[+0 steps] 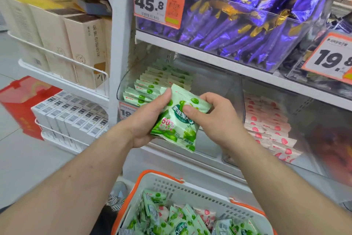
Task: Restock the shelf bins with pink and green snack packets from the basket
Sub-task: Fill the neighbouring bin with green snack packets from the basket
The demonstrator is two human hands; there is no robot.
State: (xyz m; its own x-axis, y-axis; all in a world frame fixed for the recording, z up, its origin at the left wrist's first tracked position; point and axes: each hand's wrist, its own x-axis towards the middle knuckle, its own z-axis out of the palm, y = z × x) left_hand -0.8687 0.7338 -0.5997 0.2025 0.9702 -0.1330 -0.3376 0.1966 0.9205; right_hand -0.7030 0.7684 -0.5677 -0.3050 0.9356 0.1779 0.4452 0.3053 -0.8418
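Observation:
Both hands hold a small stack of green snack packets in front of the shelf. My left hand grips the stack's left edge; my right hand pinches its right side with the thumb on top. Just behind stands a clear bin with a row of green packets along its left side. To the right, another clear bin holds pink packets. Below, a white basket with orange handles holds several loose green packets and pink packets.
The upper shelf carries a clear bin of purple packets with a 45.8 price tag. A 19.8 price tag hangs at right. Left of the white upright, wire racks hold beige boxes and white cartons. A red box stands on the floor.

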